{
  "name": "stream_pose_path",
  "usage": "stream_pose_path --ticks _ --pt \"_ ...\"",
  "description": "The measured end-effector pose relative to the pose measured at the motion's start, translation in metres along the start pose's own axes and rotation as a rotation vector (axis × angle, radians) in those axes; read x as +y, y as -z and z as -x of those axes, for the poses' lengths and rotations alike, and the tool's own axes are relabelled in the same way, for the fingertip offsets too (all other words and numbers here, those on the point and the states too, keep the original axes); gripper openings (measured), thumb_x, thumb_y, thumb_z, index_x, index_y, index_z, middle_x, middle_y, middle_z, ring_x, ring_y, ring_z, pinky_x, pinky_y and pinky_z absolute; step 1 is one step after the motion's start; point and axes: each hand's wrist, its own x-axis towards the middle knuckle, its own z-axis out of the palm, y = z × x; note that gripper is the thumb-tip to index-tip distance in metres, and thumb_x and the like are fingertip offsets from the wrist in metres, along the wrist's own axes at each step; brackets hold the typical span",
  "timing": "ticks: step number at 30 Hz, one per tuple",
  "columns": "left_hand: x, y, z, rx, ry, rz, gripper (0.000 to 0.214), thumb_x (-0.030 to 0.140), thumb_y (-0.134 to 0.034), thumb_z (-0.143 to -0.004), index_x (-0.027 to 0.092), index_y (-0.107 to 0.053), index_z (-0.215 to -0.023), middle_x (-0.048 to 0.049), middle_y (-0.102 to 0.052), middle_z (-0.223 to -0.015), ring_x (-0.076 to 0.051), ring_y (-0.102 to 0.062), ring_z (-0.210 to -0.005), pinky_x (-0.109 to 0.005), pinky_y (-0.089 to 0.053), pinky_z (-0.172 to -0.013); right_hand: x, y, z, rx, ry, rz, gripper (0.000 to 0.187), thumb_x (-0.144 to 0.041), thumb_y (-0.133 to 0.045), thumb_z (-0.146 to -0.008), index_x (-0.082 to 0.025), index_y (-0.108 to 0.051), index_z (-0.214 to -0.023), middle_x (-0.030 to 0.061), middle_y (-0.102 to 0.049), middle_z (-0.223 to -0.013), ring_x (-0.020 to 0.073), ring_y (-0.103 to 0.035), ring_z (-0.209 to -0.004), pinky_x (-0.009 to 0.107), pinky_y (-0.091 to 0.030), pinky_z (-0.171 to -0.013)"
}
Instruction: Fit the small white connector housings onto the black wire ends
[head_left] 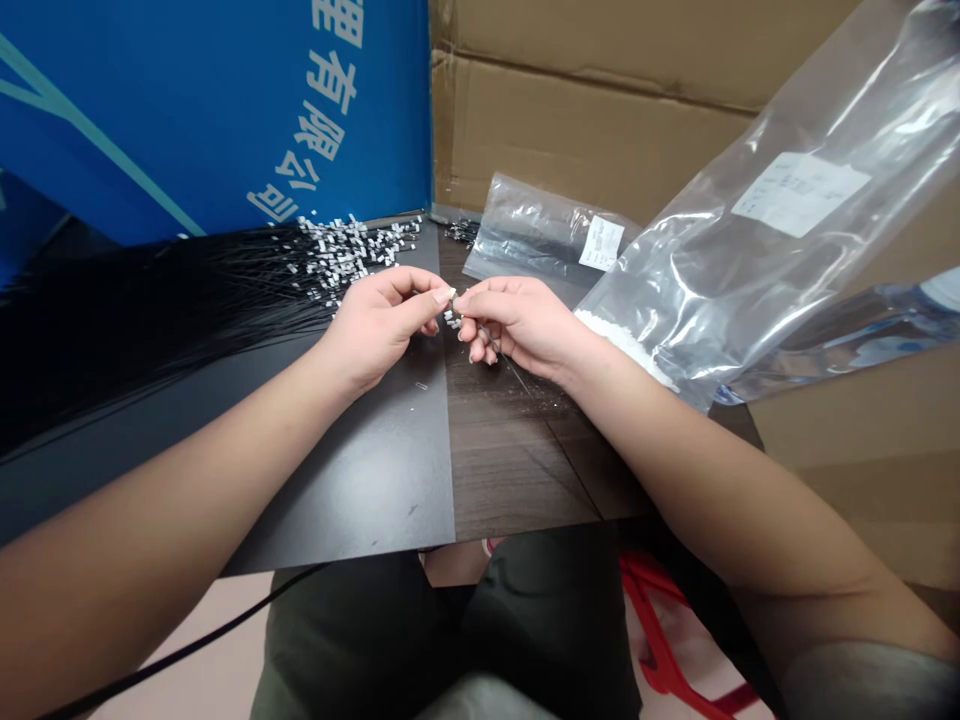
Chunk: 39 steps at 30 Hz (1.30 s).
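The left hand and right hand meet at the tips, their fingers pinching a thin black wire near its small white end. A fanned heap of white-tipped black wires lies on the tabletop beyond the left fingers; a clear plastic bag lies right of the right fingers.

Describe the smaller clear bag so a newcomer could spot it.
At the back of the wood-grain table, against the cardboard box, lies a clear plastic bag. Far smaller than the bag to its right, with a white label on its right end.
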Motion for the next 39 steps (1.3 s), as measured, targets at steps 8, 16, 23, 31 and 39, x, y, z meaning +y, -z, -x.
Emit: stream_pose_path --ticks 8,16,23,31,39 --pt "-0.0033 0.0009 -0.0017 -0.033 -0.037 0.014 0.030 0.043 -0.094 -0.079 0.018 -0.079 -0.085 -0.0028 -0.072 -0.080 -0.013 -0.059 -0.068 -0.028 -0.049 -0.068 -0.0013 -0.0007 0.0010 -0.015 -0.029 -0.033 0.018 -0.019 -0.078 -0.088 -0.016 -0.067 -0.075 0.0014 -0.072 -0.067 0.0113 -0.068 -0.050 0.019 -0.046 -0.040" --pt "-0.0062 0.0016 -0.0022 -0.032 -0.054 0.004 0.031 0.045 -0.095 -0.080 0.019 -0.079 -0.085 -0.0037 -0.073 -0.081 -0.013 -0.060 -0.067 -0.027 -0.050 -0.066 -0.0019 -0.0005 0.0015 -0.011 -0.024 -0.029 0.014 -0.018 -0.075 -0.089 -0.016 -0.069 -0.078 0.0008 -0.072 -0.065 0.0118 -0.068 -0.049 0.019 -0.046 -0.040" --pt "-0.0075 0.0014 -0.0028 -0.036 -0.055 0.013 0.032 0.045 -0.096 -0.079 0.018 -0.080 -0.086 -0.0033 -0.072 -0.080 -0.013 -0.059 -0.067 -0.027 -0.048 -0.066 -0.0020 -0.0004 0.0008 -0.015 -0.028 -0.030 0.015 -0.015 -0.073 -0.092 -0.016 -0.069 -0.077 0.0000 -0.071 -0.064 0.0114 -0.068 -0.048 0.019 -0.046 -0.039" --pt "-0.0063 0.0010 -0.0025 -0.023 -0.048 -0.001 0.030 0.043 -0.096 -0.080 0.018 -0.080 -0.085 -0.0037 -0.073 -0.081 -0.013 -0.059 -0.068 -0.027 -0.048 -0.065 -0.0007 -0.0011 0.0006 0.011 -0.004 -0.021 0.014 -0.014 -0.074 -0.094 -0.015 -0.069 -0.081 0.0004 -0.072 -0.063 0.0119 -0.068 -0.048 0.019 -0.046 -0.039" --pt "-0.0080 0.0009 -0.0020 -0.014 -0.049 0.015 0.026 0.040 -0.094 -0.082 0.018 -0.081 -0.087 -0.0035 -0.073 -0.080 -0.013 -0.060 -0.068 -0.026 -0.048 -0.066 0.0021 -0.0003 0.0000 -0.004 0.004 -0.047 0.018 -0.020 -0.080 -0.090 -0.016 -0.068 -0.077 0.0003 -0.072 -0.067 0.0108 -0.068 -0.050 0.019 -0.048 -0.042"
